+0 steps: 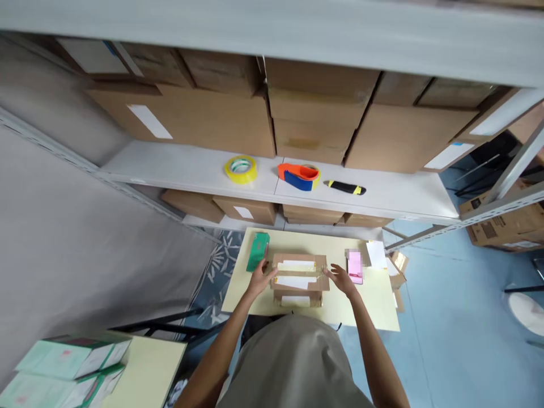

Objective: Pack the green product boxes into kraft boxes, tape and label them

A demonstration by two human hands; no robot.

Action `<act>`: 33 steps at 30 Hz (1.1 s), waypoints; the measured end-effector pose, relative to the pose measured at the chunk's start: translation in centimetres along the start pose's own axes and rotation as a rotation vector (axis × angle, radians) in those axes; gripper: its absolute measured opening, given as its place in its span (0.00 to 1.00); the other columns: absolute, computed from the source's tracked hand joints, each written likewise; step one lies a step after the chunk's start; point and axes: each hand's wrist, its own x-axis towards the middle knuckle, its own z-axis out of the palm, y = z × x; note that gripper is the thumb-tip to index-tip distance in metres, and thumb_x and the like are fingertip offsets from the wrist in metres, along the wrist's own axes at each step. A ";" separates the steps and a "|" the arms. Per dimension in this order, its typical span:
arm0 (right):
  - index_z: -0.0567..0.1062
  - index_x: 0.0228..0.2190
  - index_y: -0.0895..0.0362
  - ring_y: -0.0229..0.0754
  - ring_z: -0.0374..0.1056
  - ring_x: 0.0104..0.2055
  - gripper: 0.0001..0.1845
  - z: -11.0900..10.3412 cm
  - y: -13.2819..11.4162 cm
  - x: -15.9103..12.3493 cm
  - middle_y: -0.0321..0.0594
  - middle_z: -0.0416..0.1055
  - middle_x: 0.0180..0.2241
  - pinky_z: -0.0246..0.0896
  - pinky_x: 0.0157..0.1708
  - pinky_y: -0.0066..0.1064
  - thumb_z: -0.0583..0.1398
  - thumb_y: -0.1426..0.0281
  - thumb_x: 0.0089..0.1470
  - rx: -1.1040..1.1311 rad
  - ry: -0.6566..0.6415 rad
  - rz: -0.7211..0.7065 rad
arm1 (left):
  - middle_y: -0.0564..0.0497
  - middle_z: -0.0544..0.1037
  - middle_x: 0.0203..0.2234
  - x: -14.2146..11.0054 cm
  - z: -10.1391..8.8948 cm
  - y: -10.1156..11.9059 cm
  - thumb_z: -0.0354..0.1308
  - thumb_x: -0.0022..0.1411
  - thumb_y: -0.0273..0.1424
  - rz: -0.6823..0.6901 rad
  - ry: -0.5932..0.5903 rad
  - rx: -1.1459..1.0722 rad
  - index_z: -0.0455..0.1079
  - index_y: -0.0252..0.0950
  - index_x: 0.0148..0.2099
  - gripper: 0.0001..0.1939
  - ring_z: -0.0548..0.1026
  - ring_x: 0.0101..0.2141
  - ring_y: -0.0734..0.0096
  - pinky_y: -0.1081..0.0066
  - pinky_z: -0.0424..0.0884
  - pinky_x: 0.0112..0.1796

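Note:
A small brown cardboard box (300, 285) sits on the pale yellow table in front of me, with clear tape along its top seam and white labels on either side of the tape. My left hand (259, 279) is at its left end, thumb on the top edge and the other fingers slightly spread. At the right end, my right hand (341, 279) has its thumb and fingertips at the tape's end. Just beyond my left hand stands a green box (258, 251). To the right of my right hand lies a phone (355, 266) with a pink screen.
On the shelf (191, 164) ahead lie a yellow tape roll (241, 169), an orange and blue tape dispenser (298, 176) and a utility knife (347, 187). Large cartons (314, 113) stand behind them. White papers (375, 254) lie at the table's right. Pale green boxes (59, 362) occupy another table, lower left.

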 end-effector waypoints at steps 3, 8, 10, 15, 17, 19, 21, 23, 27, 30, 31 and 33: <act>0.64 0.72 0.65 0.60 0.75 0.64 0.47 -0.4 -3.1 -0.7 0.65 0.74 0.63 0.73 0.59 0.44 0.69 0.57 0.60 -0.288 0.108 -0.106 | 0.40 0.81 0.58 0.6 0.1 2.2 0.72 0.49 0.31 0.152 0.053 0.153 0.75 0.38 0.61 0.35 0.77 0.62 0.44 0.47 0.69 0.66; 0.62 0.74 0.57 0.60 0.66 0.70 0.35 -0.5 -17.3 -2.5 0.58 0.67 0.69 0.63 0.68 0.51 0.57 0.63 0.70 -0.484 0.400 -0.760 | 0.41 0.80 0.59 3.5 1.6 13.4 0.65 0.57 0.26 0.564 0.145 0.254 0.77 0.40 0.60 0.28 0.77 0.62 0.48 0.47 0.69 0.66; 0.60 0.74 0.58 0.60 0.62 0.72 0.33 -0.8 -24.8 -2.9 0.58 0.65 0.70 0.60 0.70 0.52 0.54 0.65 0.72 -0.514 0.508 -0.985 | 0.42 0.82 0.57 4.6 1.8 20.0 0.62 0.62 0.26 0.730 0.174 0.230 0.78 0.40 0.58 0.22 0.78 0.59 0.52 0.50 0.71 0.64; 0.65 0.67 0.68 0.59 0.64 0.69 0.27 -1.0 -37.3 -1.6 0.67 0.68 0.66 0.56 0.69 0.49 0.53 0.73 0.71 -0.820 0.505 -0.835 | 0.44 0.85 0.48 4.4 1.3 31.6 0.60 0.69 0.28 0.898 0.293 0.226 0.81 0.40 0.48 0.10 0.81 0.53 0.55 0.54 0.74 0.60; 0.67 0.65 0.72 0.63 0.66 0.68 0.27 -0.6 -38.6 -0.7 0.71 0.70 0.64 0.55 0.69 0.50 0.56 0.74 0.68 -0.884 0.467 -0.729 | 0.45 0.86 0.46 3.6 1.2 32.7 0.60 0.70 0.29 0.905 0.288 0.223 0.81 0.40 0.47 0.09 0.81 0.51 0.56 0.56 0.75 0.58; 0.67 0.64 0.75 0.65 0.66 0.67 0.28 -0.3 -38.8 0.1 0.75 0.71 0.62 0.53 0.69 0.52 0.57 0.75 0.66 -0.899 0.459 -0.704 | 0.45 0.86 0.46 2.8 1.2 32.2 0.60 0.69 0.28 0.888 0.263 0.224 0.81 0.40 0.46 0.09 0.82 0.50 0.56 0.57 0.75 0.57; 0.67 0.64 0.76 0.65 0.66 0.68 0.29 -0.3 -38.4 0.4 0.76 0.71 0.62 0.50 0.71 0.52 0.56 0.78 0.65 -0.899 0.462 -0.717 | 0.45 0.86 0.45 1.9 1.1 30.8 0.60 0.68 0.26 0.848 0.234 0.222 0.81 0.40 0.45 0.09 0.82 0.50 0.56 0.56 0.76 0.57; 0.65 0.65 0.76 0.63 0.66 0.68 0.29 -0.5 -37.4 0.4 0.75 0.72 0.61 0.51 0.70 0.51 0.54 0.79 0.66 -0.905 0.457 -0.721 | 0.45 0.86 0.46 0.8 0.7 28.4 0.61 0.67 0.26 0.796 0.198 0.206 0.81 0.39 0.46 0.09 0.83 0.50 0.56 0.56 0.76 0.57; 0.63 0.67 0.68 0.63 0.72 0.61 0.29 0.3 -31.6 -1.0 0.66 0.76 0.57 0.63 0.63 0.52 0.56 0.69 0.69 -0.594 0.375 -0.847 | 0.46 0.86 0.48 -3.4 -0.2 21.0 0.60 0.70 0.31 0.687 0.138 0.118 0.81 0.40 0.50 0.10 0.84 0.51 0.57 0.57 0.77 0.57; 0.70 0.58 0.57 0.58 0.76 0.49 0.26 2.6 -23.6 -4.3 0.53 0.80 0.48 0.72 0.53 0.50 0.62 0.54 0.68 -0.073 0.112 -0.896 | 0.45 0.86 0.46 -8.4 0.0 15.3 0.60 0.73 0.35 0.562 0.124 0.005 0.80 0.40 0.50 0.10 0.84 0.48 0.60 0.60 0.79 0.54; 0.71 0.55 0.55 0.55 0.76 0.47 0.26 3.6 -20.9 -5.9 0.49 0.81 0.46 0.73 0.52 0.48 0.63 0.50 0.66 0.093 -0.002 -0.872 | 0.45 0.86 0.45 -10.1 0.2 13.9 0.60 0.73 0.36 0.524 0.123 -0.026 0.79 0.40 0.51 0.10 0.84 0.47 0.60 0.60 0.79 0.53; 0.73 0.52 0.52 0.51 0.76 0.46 0.27 5.5 -16.1 -9.2 0.45 0.81 0.46 0.74 0.52 0.46 0.67 0.46 0.63 0.335 -0.200 -0.750 | 0.46 0.85 0.44 -13.1 0.8 12.2 0.63 0.73 0.38 0.474 0.132 -0.043 0.78 0.40 0.51 0.10 0.84 0.46 0.62 0.62 0.80 0.51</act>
